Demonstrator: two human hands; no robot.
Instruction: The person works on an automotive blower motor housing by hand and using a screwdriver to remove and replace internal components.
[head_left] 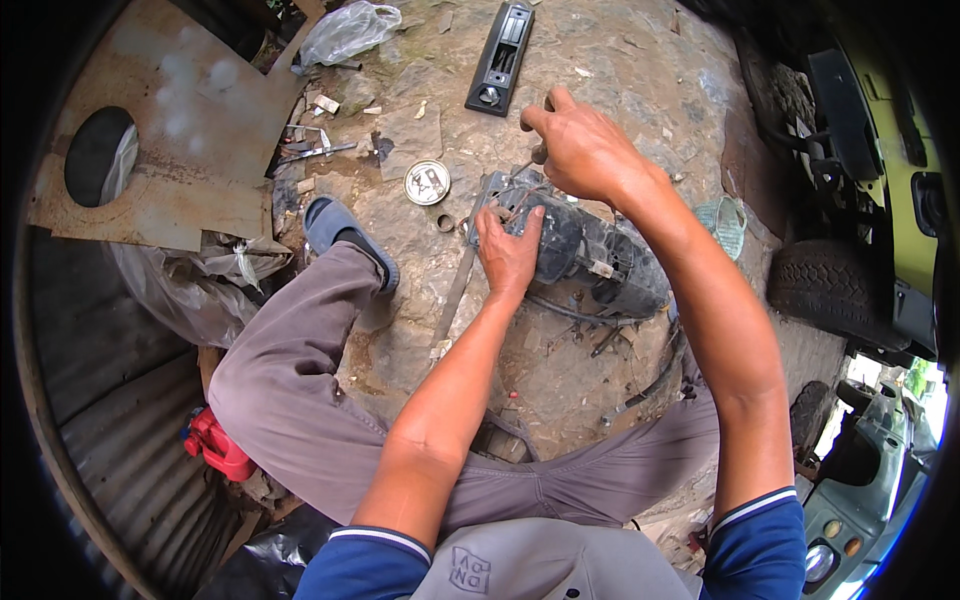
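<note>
A dirty black plastic car-part housing (625, 275) lies on the ground in front of me, with a metal-looking frame and thin wires at its far left end. My left hand (508, 250) grips that end, thumb on the black casing and fingers bent over the edge near the wires. Just above the same end is my right hand (590, 150), its fingers curled in. Whatever they may hold is hidden or too small to name. Beyond the hands lies a long black control panel (500, 58) with a round knob at its near end.
Left of the housing stands an open round tin (427, 182) beside a small metal ring (445, 223). A cut rusty sheet (170, 190) and a red jug (217, 445) are at the left. Vehicles with a tyre (830, 285) border the right. A black hose (650, 390) lies near my leg.
</note>
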